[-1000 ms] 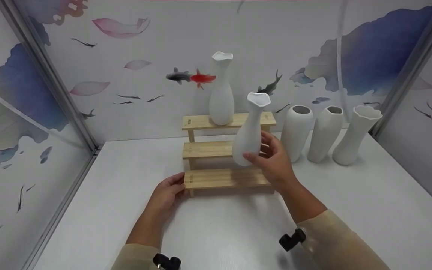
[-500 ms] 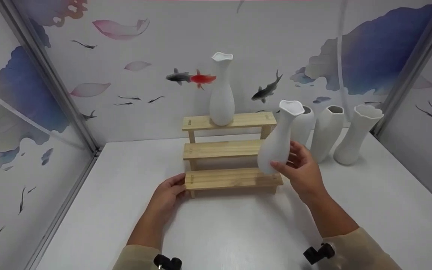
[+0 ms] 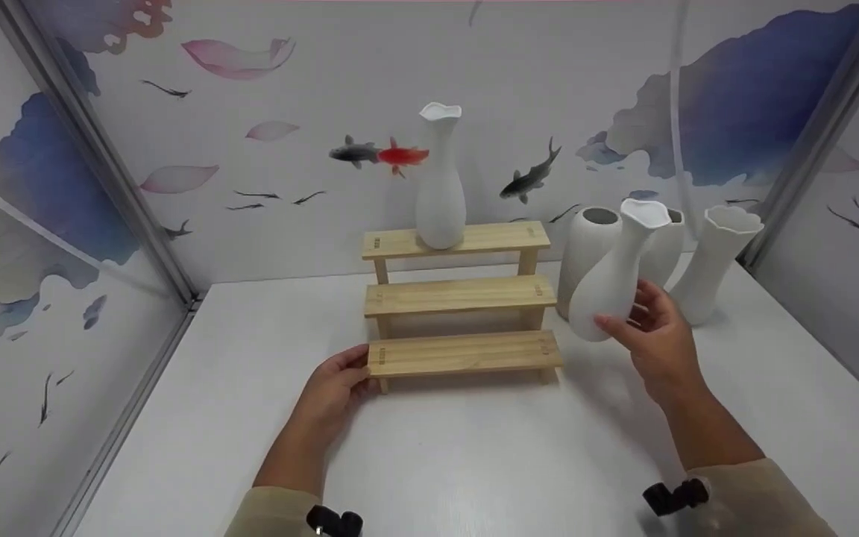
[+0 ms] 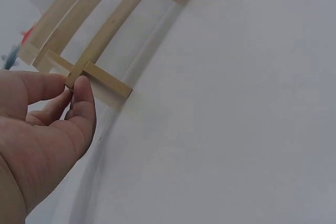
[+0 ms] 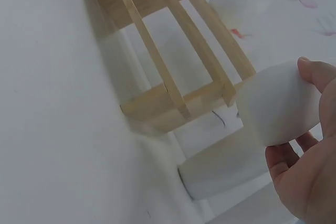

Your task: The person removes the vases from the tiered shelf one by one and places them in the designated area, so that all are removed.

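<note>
Right hand [image 3: 661,347] gripping a vase [image 3: 608,287], right of a rack [image 3: 467,354].
Left hand [image 3: 334,380] pinches the rack's lowest left end; the vase leans rightward, in front of other vases [image 3: 716,261].

The rack [image 3: 460,295] stands left of the held vase [image 3: 608,280] and three others [image 3: 714,257].

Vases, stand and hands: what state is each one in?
Wooden stand: upright on the table.
Left hand: pinches the stand's lowest step at its left end.
Right hand: grips a vase.
Held vase: lifted, tilted, mouth up.
Top-step vase: standing upright.
Round-mouthed vase: standing, partly hidden.
Vase right of it: largely hidden behind the held one.
Wavy-rimmed vase: standing, partly hidden.
</note>
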The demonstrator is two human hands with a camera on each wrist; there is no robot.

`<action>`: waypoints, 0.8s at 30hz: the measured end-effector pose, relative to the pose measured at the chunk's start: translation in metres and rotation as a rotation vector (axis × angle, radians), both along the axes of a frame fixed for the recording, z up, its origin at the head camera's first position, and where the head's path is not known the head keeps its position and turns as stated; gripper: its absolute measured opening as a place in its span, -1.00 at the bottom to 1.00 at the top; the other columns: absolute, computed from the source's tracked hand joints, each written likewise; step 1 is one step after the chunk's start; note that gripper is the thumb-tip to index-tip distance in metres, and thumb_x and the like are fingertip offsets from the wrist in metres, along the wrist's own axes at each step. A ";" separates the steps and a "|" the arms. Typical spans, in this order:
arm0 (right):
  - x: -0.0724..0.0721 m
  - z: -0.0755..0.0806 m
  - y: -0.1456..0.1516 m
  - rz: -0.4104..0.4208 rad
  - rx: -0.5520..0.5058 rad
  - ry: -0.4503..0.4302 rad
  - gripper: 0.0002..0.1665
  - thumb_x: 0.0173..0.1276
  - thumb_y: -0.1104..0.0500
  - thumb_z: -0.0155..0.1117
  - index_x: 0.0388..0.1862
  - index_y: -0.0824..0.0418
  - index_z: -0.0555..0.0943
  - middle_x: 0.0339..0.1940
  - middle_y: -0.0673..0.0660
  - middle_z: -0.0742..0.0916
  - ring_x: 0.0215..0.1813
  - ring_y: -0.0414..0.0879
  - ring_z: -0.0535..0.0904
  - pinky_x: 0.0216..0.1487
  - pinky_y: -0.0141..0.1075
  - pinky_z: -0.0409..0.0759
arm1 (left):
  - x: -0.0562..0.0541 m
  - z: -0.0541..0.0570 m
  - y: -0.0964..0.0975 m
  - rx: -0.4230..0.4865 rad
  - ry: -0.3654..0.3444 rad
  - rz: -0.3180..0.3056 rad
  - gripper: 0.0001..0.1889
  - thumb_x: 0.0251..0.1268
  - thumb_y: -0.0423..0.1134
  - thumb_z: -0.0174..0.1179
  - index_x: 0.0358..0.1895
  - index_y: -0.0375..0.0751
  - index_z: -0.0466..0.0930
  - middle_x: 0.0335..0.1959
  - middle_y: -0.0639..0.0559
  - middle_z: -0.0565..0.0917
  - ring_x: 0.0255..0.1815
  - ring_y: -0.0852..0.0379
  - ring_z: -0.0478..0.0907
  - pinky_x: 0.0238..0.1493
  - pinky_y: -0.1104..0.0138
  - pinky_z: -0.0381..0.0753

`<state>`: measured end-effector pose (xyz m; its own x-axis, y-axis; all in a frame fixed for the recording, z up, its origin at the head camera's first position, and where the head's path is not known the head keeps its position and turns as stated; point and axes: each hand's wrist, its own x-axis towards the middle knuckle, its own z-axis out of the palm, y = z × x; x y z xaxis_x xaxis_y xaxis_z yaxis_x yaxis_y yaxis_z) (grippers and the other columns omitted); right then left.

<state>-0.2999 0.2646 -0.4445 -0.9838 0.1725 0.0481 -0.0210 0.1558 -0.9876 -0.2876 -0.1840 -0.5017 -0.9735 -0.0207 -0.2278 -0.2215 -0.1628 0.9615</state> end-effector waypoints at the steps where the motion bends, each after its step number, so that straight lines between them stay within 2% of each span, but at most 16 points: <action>1: -0.002 -0.002 0.004 -0.012 -0.007 -0.010 0.24 0.21 -0.19 0.66 0.75 -0.24 0.15 0.70 0.11 0.38 0.60 0.08 0.39 0.66 0.15 0.38 | 0.000 0.000 0.000 0.001 0.001 0.001 -0.50 0.58 -0.46 0.10 0.52 -0.32 0.42 0.46 -0.25 0.51 0.33 -0.01 0.60 0.25 0.30 0.66; 6: -0.010 -0.012 0.018 -0.065 -0.011 -0.066 0.28 0.16 -0.26 0.67 0.75 -0.31 0.14 0.74 0.08 0.33 0.66 0.10 0.32 0.69 0.12 0.33 | 0.000 0.002 0.000 -0.001 -0.013 -0.012 -0.50 0.60 -0.44 0.09 0.54 -0.27 0.42 0.46 -0.21 0.51 0.37 -0.02 0.57 0.37 0.23 0.62; 11: -0.016 -0.023 0.026 -0.064 -0.018 -0.104 0.31 0.14 -0.25 0.69 0.76 -0.30 0.13 0.76 0.09 0.30 0.70 0.13 0.27 0.69 0.12 0.32 | 0.001 0.003 -0.001 -0.002 -0.016 -0.017 -0.49 0.61 -0.42 0.08 0.56 -0.25 0.41 0.48 -0.20 0.50 0.40 -0.03 0.56 0.45 0.17 0.58; 17: -0.021 -0.037 0.035 -0.060 0.034 -0.140 0.34 0.13 -0.25 0.69 0.77 -0.24 0.11 0.76 0.12 0.30 0.72 0.15 0.24 0.70 0.15 0.29 | 0.001 0.002 -0.001 -0.006 -0.009 -0.019 -0.49 0.61 -0.42 0.10 0.54 -0.25 0.42 0.49 -0.20 0.51 0.39 -0.02 0.56 0.42 0.18 0.59; 24: -0.021 -0.047 0.042 -0.031 0.054 -0.157 0.30 0.21 -0.23 0.66 0.78 -0.13 0.11 0.74 0.14 0.30 0.70 0.14 0.25 0.71 0.13 0.28 | -0.001 0.001 -0.001 0.014 -0.018 -0.014 -0.48 0.60 -0.44 0.09 0.55 -0.28 0.40 0.48 -0.21 0.50 0.39 -0.02 0.55 0.39 0.22 0.60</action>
